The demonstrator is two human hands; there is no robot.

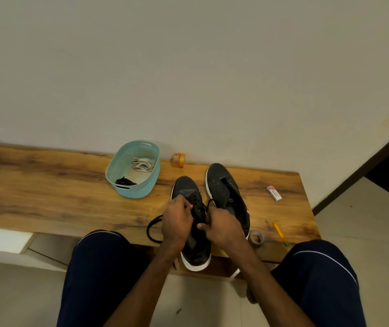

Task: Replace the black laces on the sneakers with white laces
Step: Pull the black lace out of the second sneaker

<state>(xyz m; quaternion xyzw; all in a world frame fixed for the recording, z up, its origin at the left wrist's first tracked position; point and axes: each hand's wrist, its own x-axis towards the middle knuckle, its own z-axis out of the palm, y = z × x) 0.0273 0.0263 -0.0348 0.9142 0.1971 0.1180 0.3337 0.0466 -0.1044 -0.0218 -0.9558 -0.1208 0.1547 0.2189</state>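
**Left hand (177, 220) and right hand (221, 226) pinch the black lace (152, 228) on the near sneaker (188, 187)**

Both hands sit over the throat of the near sneaker with fingers curled in. The left hand's fingertips close on the lace at the eyelets. The right hand's thumb and fingers nip a strand that arches up just beside the tongue. A slack loop of the same lace trails off to the left of the left wrist onto the wooden bench (47, 185). That suggests the upper rows are already loosened and the hands are drawing it out row by row.

The shoe lies with its toe pointing away and its heel hanging over the bench's front edge, between the person's knees. This likely puts the eyelets right under the fingers and leaves room to pull.

The far sneaker (224, 185) stands just beside it, toe to the wall, its eyelets bare, so that one looks finished with unlacing. The teal basket (114, 161) behind and to the left serves as the sorting spot. It holds a bundle of white laces (141, 164) at the back and a removed black lace (125, 181) at the front, within easy reach for the relacing to come.

An orange jar (177, 160), an eraser (274, 193), a pencil (279, 232) and a tape roll (256, 238) lie off to the right.
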